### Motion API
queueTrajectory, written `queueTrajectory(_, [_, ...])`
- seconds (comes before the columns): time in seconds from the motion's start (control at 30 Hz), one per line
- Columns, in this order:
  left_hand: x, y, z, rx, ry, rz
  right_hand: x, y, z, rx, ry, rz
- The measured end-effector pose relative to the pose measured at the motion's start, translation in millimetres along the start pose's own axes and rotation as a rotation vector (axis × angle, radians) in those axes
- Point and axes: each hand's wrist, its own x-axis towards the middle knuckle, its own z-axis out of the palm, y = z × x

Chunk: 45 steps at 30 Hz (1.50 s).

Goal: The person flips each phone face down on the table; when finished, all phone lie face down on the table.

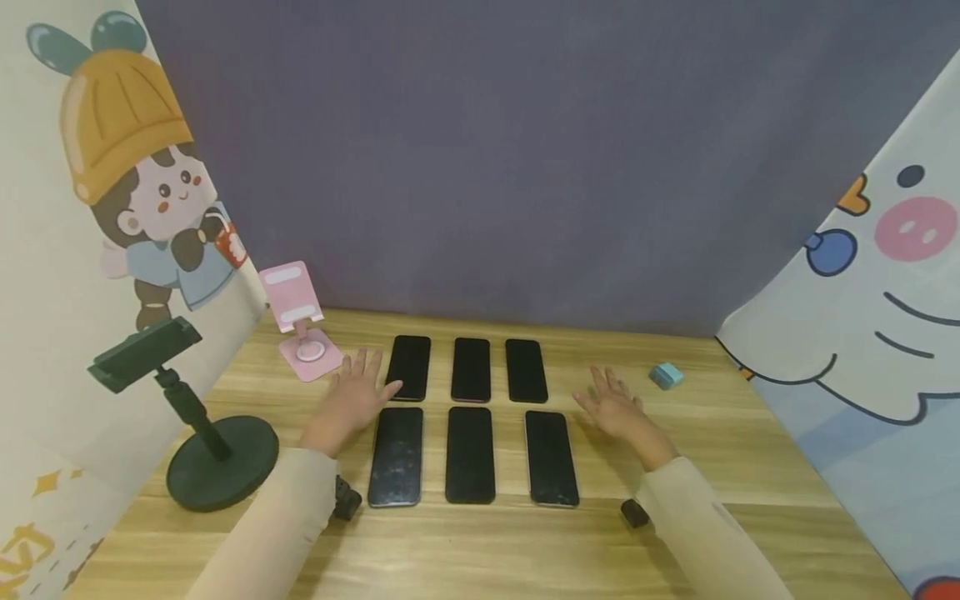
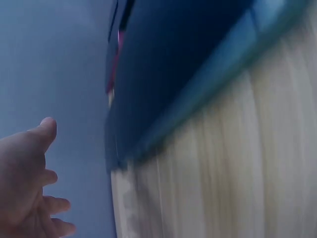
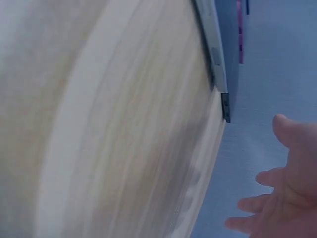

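Several dark-screened smartphones lie flat on the wooden table in two rows of three. My left hand (image 1: 354, 395), fingers spread, is at the left end of the rows, its thumb by the back-left phone (image 1: 409, 367); whether they touch cannot be told. Just nearer lies the front-left phone (image 1: 396, 458), its edge large and blurred in the left wrist view. My right hand (image 1: 613, 405) is apart from the phones, fingers spread and holding nothing. Closest to it are the back-right phone (image 1: 527, 370) and the front-right phone (image 1: 552, 458). Between them are the back-middle (image 1: 471, 369) and front-middle (image 1: 470, 455) phones.
At the left stands a dark green phone stand (image 1: 222, 462) on a round base, with a pink folding stand (image 1: 311, 355) behind it. A small light-blue block (image 1: 666, 376) sits at the right. A grey curtain (image 1: 480, 167) hangs behind the table (image 1: 495, 550).
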Motion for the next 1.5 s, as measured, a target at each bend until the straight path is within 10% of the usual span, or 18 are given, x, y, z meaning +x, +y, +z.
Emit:
queueTrajectory(0.7, [15.9, 134.1, 58.5, -0.476, -0.04, 0.212, -34.8, -11.1, 7.9, 0.244, -0.015, -0.131])
queueTrajectory(1.13, [14.2, 165.0, 91.8, -0.569, -0.172, 0.103, -38.6, -27.6, 21.7, 0.43, -0.07, -0.12])
queueTrajectory(1.5, [18.0, 174.7, 110.1, -0.557, -0.098, 0.152, -34.4, -32.4, 35.2, 0.646, -0.058, 0.068])
